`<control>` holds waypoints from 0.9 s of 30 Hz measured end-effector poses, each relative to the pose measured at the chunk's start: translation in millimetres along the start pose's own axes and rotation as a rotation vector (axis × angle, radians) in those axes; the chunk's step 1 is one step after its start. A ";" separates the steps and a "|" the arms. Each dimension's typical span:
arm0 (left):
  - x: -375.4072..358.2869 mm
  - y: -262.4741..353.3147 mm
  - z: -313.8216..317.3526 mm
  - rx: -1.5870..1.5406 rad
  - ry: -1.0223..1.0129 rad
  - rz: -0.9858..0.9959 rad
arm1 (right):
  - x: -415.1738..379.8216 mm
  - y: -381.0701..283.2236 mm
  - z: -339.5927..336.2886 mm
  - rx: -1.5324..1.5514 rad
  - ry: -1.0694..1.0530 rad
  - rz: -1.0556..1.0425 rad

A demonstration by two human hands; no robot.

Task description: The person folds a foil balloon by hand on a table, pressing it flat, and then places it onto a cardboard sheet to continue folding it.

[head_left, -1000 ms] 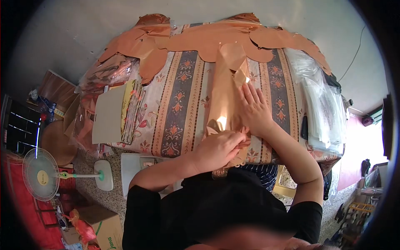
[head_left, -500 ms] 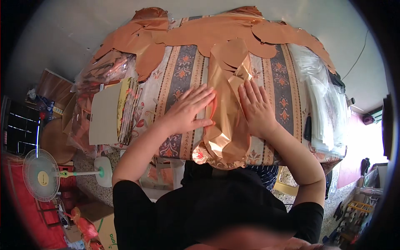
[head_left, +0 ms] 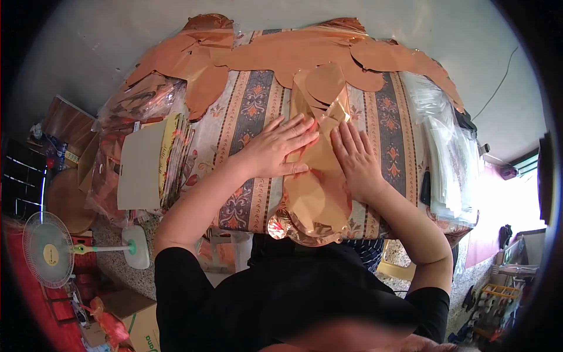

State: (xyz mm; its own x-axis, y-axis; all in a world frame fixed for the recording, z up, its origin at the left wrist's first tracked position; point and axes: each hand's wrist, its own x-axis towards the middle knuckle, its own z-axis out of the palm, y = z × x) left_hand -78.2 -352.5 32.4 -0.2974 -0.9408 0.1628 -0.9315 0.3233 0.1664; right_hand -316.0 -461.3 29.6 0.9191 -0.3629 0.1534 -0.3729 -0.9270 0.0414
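A flat copper-coloured foil balloon (head_left: 308, 202) lies lengthwise on the patterned tablecloth (head_left: 256, 108), its near end at the table's front edge. A red-marked silvery corner (head_left: 278, 227) sticks out at its near left. My left hand (head_left: 281, 149) rests flat on the balloon's left side, fingers spread and pointing away to the right. Along the right side my right hand (head_left: 358, 167) lies flat with its fingers stretched out, their tips on the foil. Neither hand grips anything. Part of the balloon's left edge is hidden under my left hand.
More flat copper foil pieces (head_left: 258, 56) spread along the table's back. On the left stand a stack of cards (head_left: 141, 167) and clear-wrapped foil packs (head_left: 155, 97). Clear plastic sleeves (head_left: 448, 170) lie at the right. A fan (head_left: 50, 249) stands on the left.
My left hand has slid rightward from the foil's edge onto the foil. The near part of the foil looks flatter and smoother. My right hand stays along the right side.
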 end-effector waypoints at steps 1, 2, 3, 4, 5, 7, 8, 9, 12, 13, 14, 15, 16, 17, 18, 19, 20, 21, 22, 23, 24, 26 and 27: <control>0.2 0.8 -0.3 -0.003 -0.002 0.000 | 0.0 -0.3 -1.1 0.001 -0.003 0.001; 0.0 1.8 -0.5 0.007 -0.025 -0.007 | 0.4 -0.8 -2.3 0.002 -0.020 0.004; -0.1 3.5 -2.2 0.018 -0.047 -0.015 | 1.1 -0.9 -2.6 0.001 -0.038 0.006; -0.5 4.1 -3.2 0.014 -0.047 -0.017 | 1.1 0.5 -0.4 0.002 -0.042 0.004; -0.4 4.4 -4.0 0.015 -0.059 -0.017 | 0.4 3.5 3.2 0.015 -0.020 -0.009; -0.1 5.0 -5.1 0.009 -0.071 -0.020 | 2.1 7.6 1.9 0.029 -0.006 -0.025; 0.0 5.2 -5.2 0.030 -0.068 -0.019 | 4.4 10.2 -2.2 0.251 -0.025 0.037; -0.5 5.8 -5.4 0.050 -0.065 -0.019 | 5.5 11.3 -7.1 0.474 -0.045 0.101; -1.1 7.3 -7.7 0.018 -0.071 -0.032 | 3.6 13.6 -19.5 0.602 0.109 -0.006; -1.1 6.1 -6.2 0.014 -0.072 -0.032 | 5.9 11.9 -25.3 0.477 0.096 -0.091; -1.5 4.6 -4.6 0.033 -0.057 -0.018 | 7.7 9.6 -25.0 0.479 0.093 -0.089; -2.3 4.2 -3.4 0.051 -0.043 -0.005 | 9.0 7.0 -24.4 0.406 0.034 -0.139; -2.6 4.0 -2.6 0.049 -0.045 -0.005 | 9.7 5.2 -23.8 0.333 -0.023 -0.188; -2.4 3.6 -2.2 0.040 -0.049 -0.006 | 9.3 3.8 -16.8 0.260 -0.024 -0.207; -2.1 3.9 -2.4 0.030 -0.052 -0.009 | 8.8 4.3 -12.8 0.261 -0.025 -0.207; -2.2 4.5 -2.4 0.028 -0.054 -0.011 | 8.0 5.3 -9.4 0.223 -0.017 -0.227; -2.5 5.4 -2.5 0.049 -0.035 -0.006 | 7.6 5.4 -7.0 0.186 -0.009 -0.247; -2.8 7.0 -3.9 0.071 -0.017 0.001 | 7.2 4.7 -5.4 0.189 -0.012 -0.248; -4.2 9.2 -6.5 0.070 -0.019 0.001 | 7.2 4.7 -4.6 0.175 0.007 -0.254; -7.1 12.6 -9.6 0.061 -0.028 -0.025 | 7.3 5.3 -4.5 0.159 0.027 -0.258; -10.6 16.4 -10.2 0.051 -0.038 -0.050 | 7.2 5.6 -4.8 0.160 0.026 -0.256; -20.6 27.7 -5.9 0.068 -0.064 -0.043 | 7.1 4.8 -5.7 0.182 -0.009 -0.250; -27.2 34.7 -3.8 0.088 -0.088 -0.039 | 7.3 4.8 -5.6 0.187 -0.011 -0.246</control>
State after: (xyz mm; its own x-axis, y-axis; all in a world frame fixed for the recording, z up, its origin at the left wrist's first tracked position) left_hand -101.6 -315.3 37.4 -0.2746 -0.9589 0.0714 -0.9563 0.2801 0.0844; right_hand -311.8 -467.9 36.4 0.9806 -0.1251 0.1506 -0.1097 -0.9882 -0.1068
